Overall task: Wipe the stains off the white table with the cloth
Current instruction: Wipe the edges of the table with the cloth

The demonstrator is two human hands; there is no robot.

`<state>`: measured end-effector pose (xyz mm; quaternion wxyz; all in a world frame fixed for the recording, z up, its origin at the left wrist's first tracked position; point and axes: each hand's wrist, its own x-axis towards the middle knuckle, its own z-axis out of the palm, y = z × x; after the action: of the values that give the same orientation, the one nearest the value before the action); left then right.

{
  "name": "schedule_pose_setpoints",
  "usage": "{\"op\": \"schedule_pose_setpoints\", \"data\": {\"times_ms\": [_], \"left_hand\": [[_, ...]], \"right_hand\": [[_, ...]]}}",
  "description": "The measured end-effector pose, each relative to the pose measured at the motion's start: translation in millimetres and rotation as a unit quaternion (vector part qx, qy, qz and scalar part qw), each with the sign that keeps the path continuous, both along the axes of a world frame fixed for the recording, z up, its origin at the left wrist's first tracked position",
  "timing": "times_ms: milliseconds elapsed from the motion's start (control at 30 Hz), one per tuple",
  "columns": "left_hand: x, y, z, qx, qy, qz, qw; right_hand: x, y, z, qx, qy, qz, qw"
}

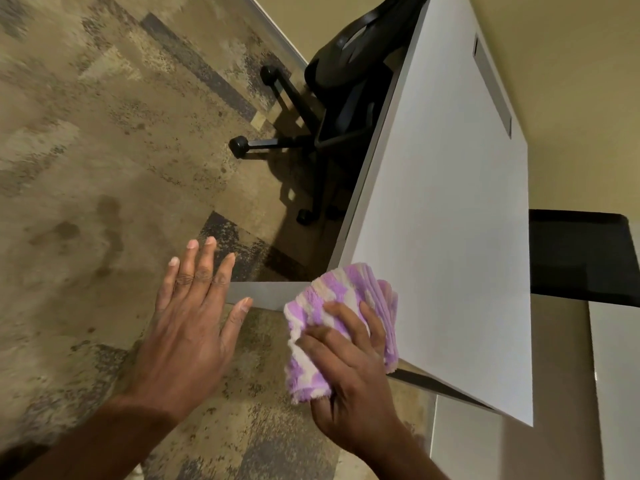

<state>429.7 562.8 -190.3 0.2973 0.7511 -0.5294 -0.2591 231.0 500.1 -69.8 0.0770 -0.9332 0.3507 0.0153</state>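
The white table (pixel 446 188) runs from the near centre up to the top right, seen at a slant. A folded purple-and-white checked cloth (pixel 332 299) lies over the table's near left corner, part of it hanging past the edge. My right hand (pixel 349 379) is shut on the cloth, fingers pressed on top of it. My left hand (pixel 194 320) hovers flat and open over the floor, just left of the table's near edge, its thumb close to that edge. I cannot make out any stains on the tabletop.
A black office chair (pixel 343 98) on castors stands tucked at the table's left side. Patterned brown carpet (pixel 104 150) covers the floor to the left. A dark panel (pixel 581 251) and a white surface (pixel 616 375) lie right of the table.
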Motion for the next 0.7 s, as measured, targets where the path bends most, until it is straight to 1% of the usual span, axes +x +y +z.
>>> {"op": "schedule_pose_setpoints", "data": {"times_ms": [133,267,533,633,700], "left_hand": [[1,2,1,0.0,0.012,-0.001,1.0],[-2,2,9,-0.003,0.022,-0.011,1.0],[0,0,15,-0.007,0.004,-0.014,1.0],[0,-1,16,-0.013,-0.003,-0.017,1.0],[-2,-3,17,-0.02,-0.001,-0.018,1.0]], "right_hand": [[4,-20,3,0.017,-0.031,-0.004,0.999],[24,-71,7,-0.016,-0.033,-0.063,0.997],[72,-169,1,-0.083,-0.05,-0.172,0.98],[81,-189,-1,-0.088,-0.081,-0.217,0.969],[82,-187,-4,-0.079,-0.096,-0.237,0.963]]}}
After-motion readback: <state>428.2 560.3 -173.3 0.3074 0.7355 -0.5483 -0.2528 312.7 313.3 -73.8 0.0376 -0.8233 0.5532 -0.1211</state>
